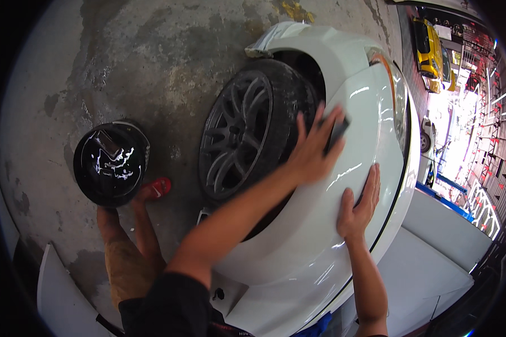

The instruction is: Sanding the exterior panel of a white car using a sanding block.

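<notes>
Item: white car panel [306, 216], at centre of view, front corner of car, curving round the wheel arch [305, 63]. L hand [315, 143] lies on panel by arch edge, fingers spread; dark pad [338, 132] between thumb & index side. Motion blur: can't tell if pad is gripped or only pressed. R hand [361, 205] rests flat on panel nearer the headlight [398, 106], fingers together, thumb apart.

Risks (judged): grit under pad could scratch finish; uneven pressure on the crown of the curve could mark it. L hand may slip off arch edge & catch fingers on tyre [289, 98]. R hand could skid if surf. is wet; wetness n/c (not confirmed). Pad straying onto lens might scuff it.

Materials: panel hard, glossy, smooth, w/ bright streak reflections. Headlight clear w/ amber strip, prob. plastic. Tyre black rubber, scuffed; wheel [235, 132] grey, multi-spoke, prob. metal. Wrinkled pale covering [275, 35] at panel's far end, prob. film or paper.

Outward: round black tub [87, 188] on floor, shiny inside, poss. liquid; trip/spill risk, as red sandal [162, 187] is just beside it. Floor [168, 39] rough stained concrete. Yellow car [428, 50] well apart, upper R.
</notes>
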A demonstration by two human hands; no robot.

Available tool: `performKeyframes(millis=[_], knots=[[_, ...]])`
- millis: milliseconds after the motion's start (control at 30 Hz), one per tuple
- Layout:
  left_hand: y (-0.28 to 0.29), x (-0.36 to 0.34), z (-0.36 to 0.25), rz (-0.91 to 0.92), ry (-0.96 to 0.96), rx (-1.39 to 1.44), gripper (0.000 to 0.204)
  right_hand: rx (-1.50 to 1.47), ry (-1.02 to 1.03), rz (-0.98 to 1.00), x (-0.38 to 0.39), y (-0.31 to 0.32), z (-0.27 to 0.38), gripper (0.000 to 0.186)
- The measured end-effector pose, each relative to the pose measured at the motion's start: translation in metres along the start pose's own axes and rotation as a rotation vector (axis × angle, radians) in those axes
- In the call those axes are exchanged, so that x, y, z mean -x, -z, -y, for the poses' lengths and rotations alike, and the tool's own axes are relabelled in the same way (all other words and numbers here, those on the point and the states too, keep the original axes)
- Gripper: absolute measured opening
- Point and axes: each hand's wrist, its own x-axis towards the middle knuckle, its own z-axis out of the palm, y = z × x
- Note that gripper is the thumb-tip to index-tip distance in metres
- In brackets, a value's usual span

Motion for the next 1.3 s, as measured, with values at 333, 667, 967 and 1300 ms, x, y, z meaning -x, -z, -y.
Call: performKeyframes(millis=[333, 667, 967, 1300], knots=[[0.010, 0.125, -0.027, 0.153, 0.085, 0.104, 0.064, 0.021, 0.001, 0.000, 0.003, 0.003, -0.006, 0.075], [-0.001, 0.153, -0.062, 0.030, 0.287, -0.267, 0.062, -0.014, 0.000, -0.005, 0.002, -0.001, -0.003, 0.073], [-0.014, 0.042, -0.034, -0.146, 0.272, -0.330, 0.064, -0.052, -0.003, -0.012, 0.002, -0.007, 0.004, 0.072], [-0.019, -0.003, -0.042, -0.147, 0.381, -0.364, 0.069, -0.046, 0.026, 0.001, 0.002, -0.009, 0.002, 0.071]])
